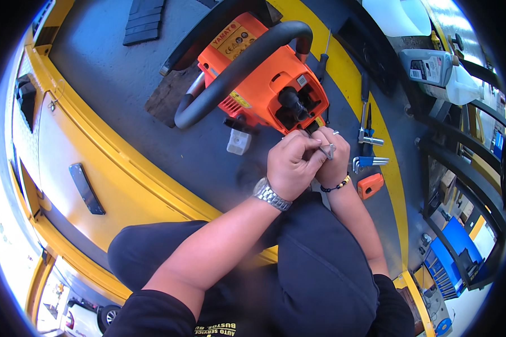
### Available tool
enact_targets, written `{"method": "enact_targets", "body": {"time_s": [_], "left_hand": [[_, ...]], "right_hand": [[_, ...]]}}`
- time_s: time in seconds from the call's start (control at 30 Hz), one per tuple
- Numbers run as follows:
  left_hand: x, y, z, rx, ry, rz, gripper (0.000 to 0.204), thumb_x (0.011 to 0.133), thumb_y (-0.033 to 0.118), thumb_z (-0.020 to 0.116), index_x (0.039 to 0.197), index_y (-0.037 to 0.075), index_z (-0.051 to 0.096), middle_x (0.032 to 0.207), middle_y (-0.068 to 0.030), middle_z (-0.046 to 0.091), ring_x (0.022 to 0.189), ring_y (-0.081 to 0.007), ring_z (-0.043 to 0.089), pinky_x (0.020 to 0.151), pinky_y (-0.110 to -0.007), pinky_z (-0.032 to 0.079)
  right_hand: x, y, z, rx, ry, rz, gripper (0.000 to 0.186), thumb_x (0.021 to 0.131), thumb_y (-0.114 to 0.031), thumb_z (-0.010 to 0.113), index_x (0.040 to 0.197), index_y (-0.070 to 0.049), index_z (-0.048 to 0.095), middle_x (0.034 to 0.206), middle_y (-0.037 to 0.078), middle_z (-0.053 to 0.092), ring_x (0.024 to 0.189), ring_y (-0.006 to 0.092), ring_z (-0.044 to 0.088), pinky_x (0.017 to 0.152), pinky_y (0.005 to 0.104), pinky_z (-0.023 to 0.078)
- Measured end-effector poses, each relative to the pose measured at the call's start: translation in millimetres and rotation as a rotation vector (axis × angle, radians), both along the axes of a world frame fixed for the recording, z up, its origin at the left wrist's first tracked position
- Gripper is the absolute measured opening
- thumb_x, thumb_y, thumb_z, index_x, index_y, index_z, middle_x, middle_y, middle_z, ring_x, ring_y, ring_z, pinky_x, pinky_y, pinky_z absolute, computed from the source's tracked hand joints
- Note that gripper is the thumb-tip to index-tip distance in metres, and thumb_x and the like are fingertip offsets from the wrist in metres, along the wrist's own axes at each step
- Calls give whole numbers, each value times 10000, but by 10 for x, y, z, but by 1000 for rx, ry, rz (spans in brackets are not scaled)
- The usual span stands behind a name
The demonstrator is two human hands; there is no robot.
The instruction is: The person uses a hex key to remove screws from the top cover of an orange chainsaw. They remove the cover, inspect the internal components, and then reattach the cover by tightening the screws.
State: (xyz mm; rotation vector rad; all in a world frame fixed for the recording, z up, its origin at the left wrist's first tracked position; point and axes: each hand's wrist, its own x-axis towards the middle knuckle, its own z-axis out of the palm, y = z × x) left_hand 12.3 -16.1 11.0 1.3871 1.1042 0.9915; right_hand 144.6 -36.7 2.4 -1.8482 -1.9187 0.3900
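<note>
Right in front of me an orange chainsaw point(267, 78) with a black wrap-around handle point(239, 64) lies with a dark opening point(298, 104) facing my hands. My left hand point(291, 159), wearing a watch, is closed just off its near end, thumb and fingers pinching a small bent metal piece point(327, 150). Beside it, my right hand point(336, 153), with a beaded bracelet, is closed too, its fingertips by the saw's lower edge. What the right fingers grip is hidden by the hands.
To the right lie a screwdriver point(322, 66), a socket wrench point(370, 138), a blue-held hex key set point(370, 162) and an orange cover point(370, 185). A whitish block point(239, 141) sits left of my hands. A phone point(86, 188) rests on the yellow panel point(123, 191). Bottles point(430, 67) stand at upper right.
</note>
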Motion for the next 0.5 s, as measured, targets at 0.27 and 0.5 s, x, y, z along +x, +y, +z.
{"method": "enact_targets", "body": {"time_s": [0.27,0.5], "left_hand": [[39,31,4,201,29,-32,243,878,64,811,1108,64,733,819,-112,668,688,-287,663,642,-347,531],[26,7,9,124,45,-100,238,861,61,813,1081,71,723,821,-102,685,700,-279,684,626,-352,536]], "right_hand": [[107,177,-15,-10,55,93,181,886,-193,698,848,-81,562,856,112,608,723,338,622,611,429,490],[140,79,-25,-113,2,34,199,881,-179,739,872,-84,565,833,122,610,691,356,628,605,446,493]]}}
